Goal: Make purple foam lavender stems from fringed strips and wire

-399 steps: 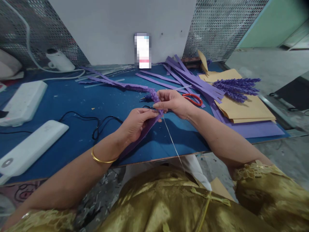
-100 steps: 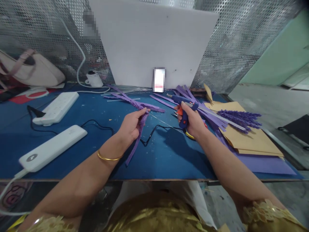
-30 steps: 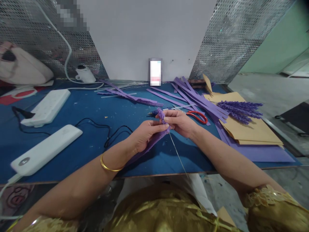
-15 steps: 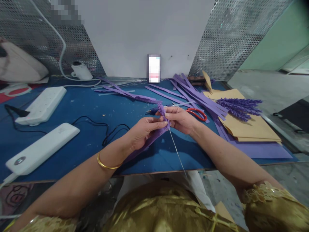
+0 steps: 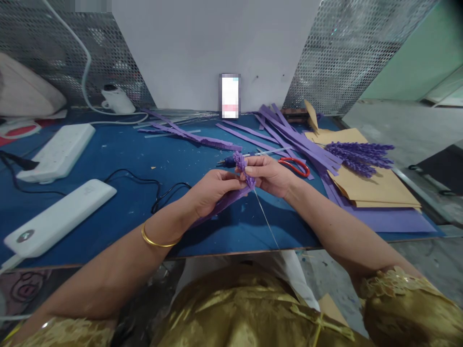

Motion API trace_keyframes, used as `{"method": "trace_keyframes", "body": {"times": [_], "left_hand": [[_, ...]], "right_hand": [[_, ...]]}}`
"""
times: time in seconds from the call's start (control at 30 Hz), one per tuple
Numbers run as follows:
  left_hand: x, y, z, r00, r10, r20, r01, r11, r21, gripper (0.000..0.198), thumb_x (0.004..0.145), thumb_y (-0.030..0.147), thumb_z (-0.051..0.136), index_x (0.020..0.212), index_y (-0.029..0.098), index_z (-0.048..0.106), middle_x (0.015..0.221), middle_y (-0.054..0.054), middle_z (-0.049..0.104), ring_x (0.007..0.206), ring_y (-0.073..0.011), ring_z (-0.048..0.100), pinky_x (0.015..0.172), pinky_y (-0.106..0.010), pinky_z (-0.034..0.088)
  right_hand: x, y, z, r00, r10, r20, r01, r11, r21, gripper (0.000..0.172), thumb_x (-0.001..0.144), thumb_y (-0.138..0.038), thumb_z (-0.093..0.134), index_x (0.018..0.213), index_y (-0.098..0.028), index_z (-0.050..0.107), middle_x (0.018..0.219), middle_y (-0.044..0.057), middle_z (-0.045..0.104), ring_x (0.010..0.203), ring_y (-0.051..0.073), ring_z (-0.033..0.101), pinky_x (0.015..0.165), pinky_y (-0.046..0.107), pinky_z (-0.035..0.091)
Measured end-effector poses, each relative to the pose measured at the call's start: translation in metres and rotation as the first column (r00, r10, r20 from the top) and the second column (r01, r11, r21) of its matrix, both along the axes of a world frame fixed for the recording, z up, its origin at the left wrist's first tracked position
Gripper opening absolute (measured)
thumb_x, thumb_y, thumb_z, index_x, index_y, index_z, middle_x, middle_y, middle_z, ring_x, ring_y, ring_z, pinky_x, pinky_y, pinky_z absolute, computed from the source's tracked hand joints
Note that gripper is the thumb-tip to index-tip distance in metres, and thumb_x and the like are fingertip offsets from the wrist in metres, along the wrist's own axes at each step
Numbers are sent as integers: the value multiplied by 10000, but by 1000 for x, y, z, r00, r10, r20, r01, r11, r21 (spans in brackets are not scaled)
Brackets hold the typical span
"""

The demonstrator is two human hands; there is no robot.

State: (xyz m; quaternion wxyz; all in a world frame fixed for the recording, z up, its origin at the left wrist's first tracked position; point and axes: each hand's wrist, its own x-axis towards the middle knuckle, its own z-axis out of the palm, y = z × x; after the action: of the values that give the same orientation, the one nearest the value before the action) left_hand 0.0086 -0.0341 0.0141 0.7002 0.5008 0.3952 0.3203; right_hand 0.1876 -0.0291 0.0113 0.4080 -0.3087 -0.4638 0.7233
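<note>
Between my hands is a purple paper flower spike [image 5: 249, 180], its fringed strip wound around a thin wire stem [image 5: 266, 219] that slants down past the table's front edge. My right hand [image 5: 269, 174] is closed on the spike, thumb and fingers pinching its upper part. My left hand [image 5: 217, 190] pinches the purple paper strip [image 5: 229, 202] close to where it meets the spike; the strip's tail runs down under that hand. Just behind the fingers lies a dark blue tool with a pointed tip [image 5: 227, 162], partly hidden. Red-handled scissors [image 5: 294, 166] rest beside my right wrist.
Purple strips [image 5: 289, 135] and fringed pieces [image 5: 202, 140] lie at the back near a propped phone [image 5: 230, 96]. Finished purple flower spikes [image 5: 361, 154] rest on brown paper [image 5: 379, 190] at right. A power strip [image 5: 58, 152], white power bank [image 5: 61, 219] and black cable [image 5: 144, 176] occupy the left.
My left hand's fingers have slid slightly down and left from the spike, along the strip. My right hand keeps its pinch. The whole view has shifted a little.
</note>
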Motion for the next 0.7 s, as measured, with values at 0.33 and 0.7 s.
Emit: {"method": "trace_keyframes", "body": {"times": [0.33,0.7], "left_hand": [[1,-1,-2,995,11,-96,-10,1000,17,154,601,292,776,554,157,718,497,-19,591,454,-87,421,480,-240,308],[-1,1,-2,998,36,-44,-35,999,22,114,607,265,797,645,165,757,636,-42,683,576,-139,572,563,-255,419]], "right_hand": [[-5,-3,-1,986,-105,128,90,988,124,236,675,-323,819,734,-163,656,685,-24,622,614,88,542,596,219,442],[-11,-5,1,926,-326,193,267,923,277,245,702,-302,790,698,-172,582,618,-44,551,579,88,471,561,233,381]]}}
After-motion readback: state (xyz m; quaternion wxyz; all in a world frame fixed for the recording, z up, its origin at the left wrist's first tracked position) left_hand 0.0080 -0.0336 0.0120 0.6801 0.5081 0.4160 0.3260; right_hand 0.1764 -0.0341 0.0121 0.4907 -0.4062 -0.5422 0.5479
